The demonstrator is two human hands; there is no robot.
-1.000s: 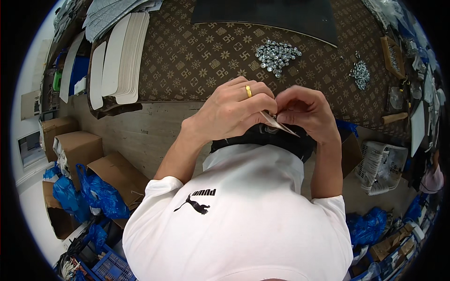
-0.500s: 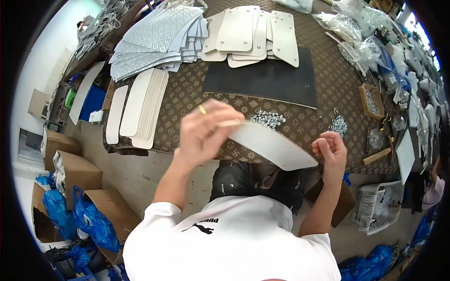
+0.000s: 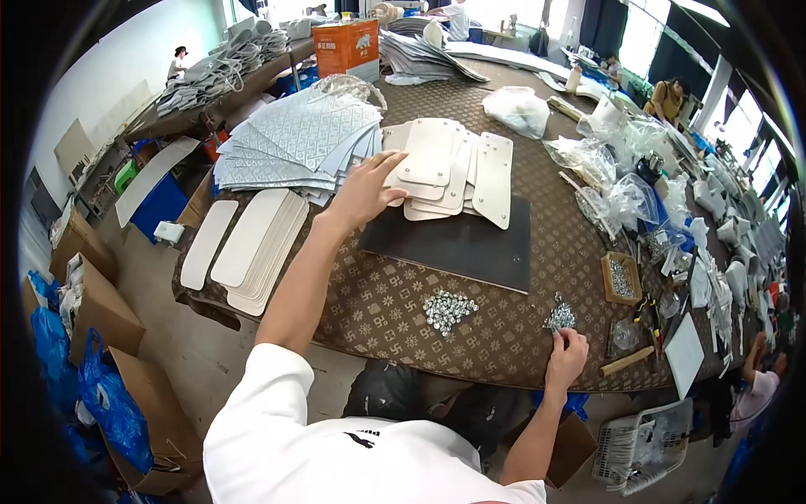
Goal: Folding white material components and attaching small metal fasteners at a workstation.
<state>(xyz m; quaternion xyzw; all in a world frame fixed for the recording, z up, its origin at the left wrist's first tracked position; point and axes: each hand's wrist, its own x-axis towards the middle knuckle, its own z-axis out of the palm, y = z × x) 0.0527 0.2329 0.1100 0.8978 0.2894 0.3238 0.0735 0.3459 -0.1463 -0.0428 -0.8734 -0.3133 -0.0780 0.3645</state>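
I note left hand (image 3: 366, 191), fingers spread, at the left edge of the stacked white panels (image 3: 431, 144), upper centre of frame; right hand (image 3: 567, 356), lower right, fingertips bunched at small metal pieces (image 3: 561, 315), pinch indeterminable.

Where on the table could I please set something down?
Bare cloth shows between the black mat and the wooden box, and between the larger metal pile and the smaller pile at the right hand. The right side is crowded with plastic bags.
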